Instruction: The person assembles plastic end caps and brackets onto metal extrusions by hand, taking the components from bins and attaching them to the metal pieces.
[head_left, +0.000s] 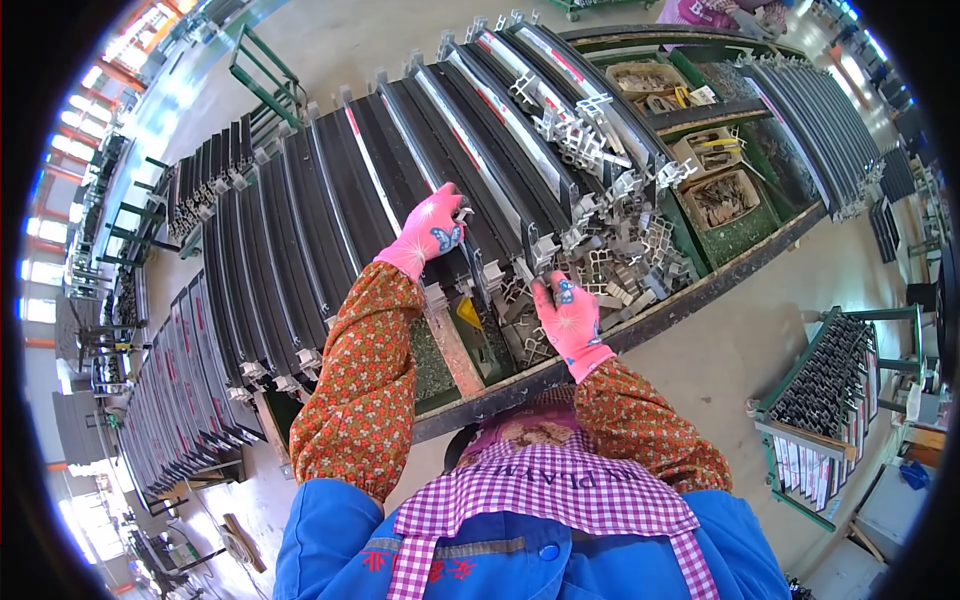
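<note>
My left hand (435,231), in a pink patterned glove, is closed above the near ends of the black metal profiles (372,180). A small pale piece shows at its fingertips, too small to make out. My right hand (570,322), in a matching glove, is at the near edge of a pile of grey metal corner connectors (625,262). Its fingers are bent together by a profile's near end, and what they hold is hidden. White connectors (543,250) stick out of several profile ends near both hands.
Beyond the pile, a green-framed bench (745,245) holds boxes of small parts (722,198). A yellow-handled tool (468,313) lies in a near compartment. More profiles are stacked to the left and far right. A green rack (815,410) of profiles stands at right. Another person (705,12) is at the far side.
</note>
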